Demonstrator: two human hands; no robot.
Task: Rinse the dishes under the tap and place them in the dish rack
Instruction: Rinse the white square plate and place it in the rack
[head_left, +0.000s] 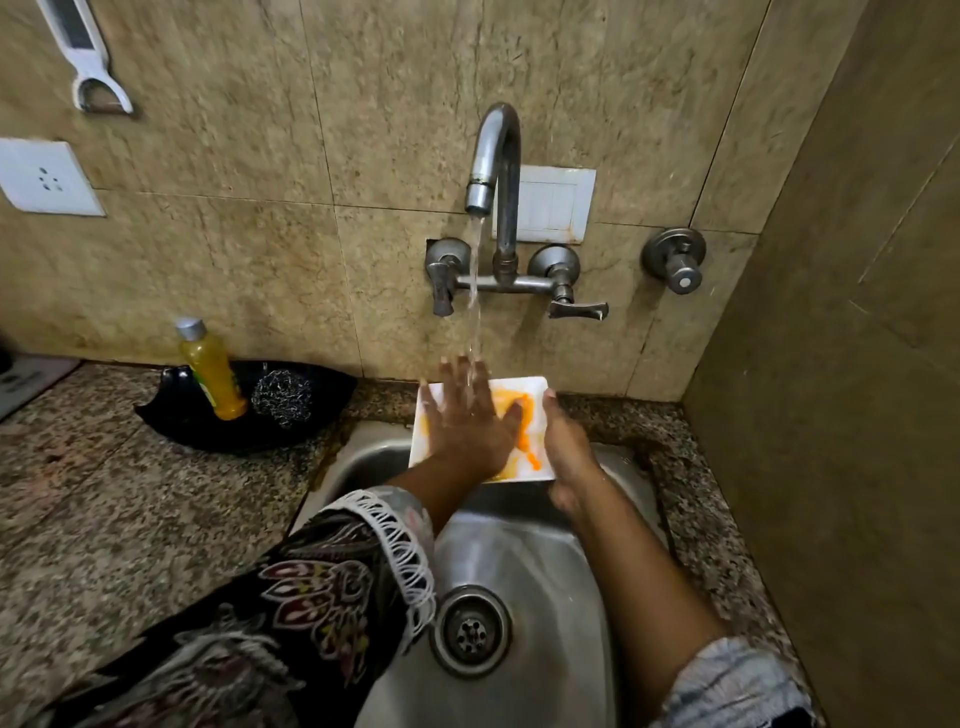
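While water runs, the square white plate (535, 387) sits tilted over the back edge of the steel sink (524, 561), streaked orange. Right hand (563, 447) grips its right edge, fingers closed around the rim. Left hand (467, 415) lies flat and spread on the plate face, holding nothing. Suggested: rub toward the low edge, keep the stream from the tap (493, 166) on the residue. Speckled granite counter (130, 493) at left carries a black dish (176, 415) with soap bottle (210, 371) and scourer (283, 397). Tiled wall (260, 130) behind; no dish rack visible.

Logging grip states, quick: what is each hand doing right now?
Left hand: open, palm flat on the plate, under the water.
Right hand: closed on the plate's right edge, holding it.
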